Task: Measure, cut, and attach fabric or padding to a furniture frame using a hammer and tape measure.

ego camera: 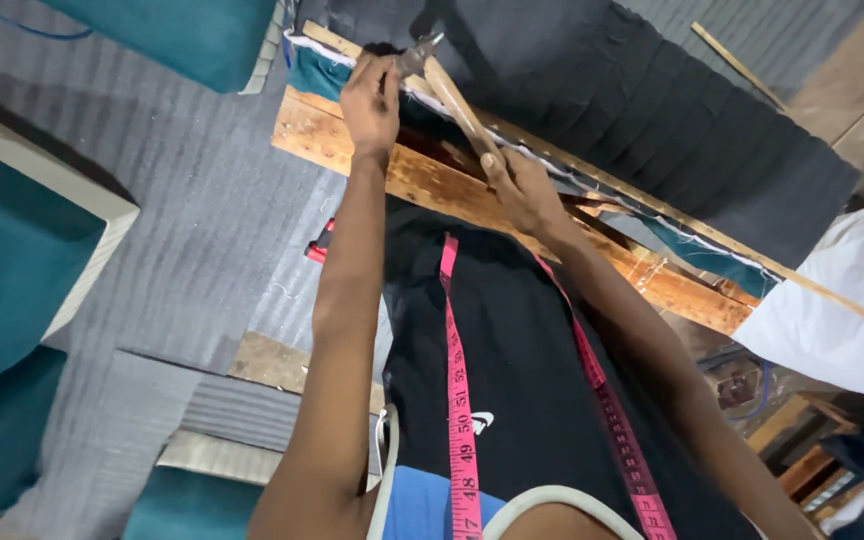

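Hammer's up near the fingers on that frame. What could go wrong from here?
1. The left hand pinches something right where the hammer head sits, so a slightly off strike could hit the fingers.
2. The right hand grips the handle low, far from the head, which likely makes aim less sure.
3. The pink measuring tape hangs loose from the neck toward the wooden frame and might swing into the work or snag.

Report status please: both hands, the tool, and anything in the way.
Right hand grips hammer handle. Left hand pinches at the hammer head, on wooden frame. Pink tape measure hangs clear.
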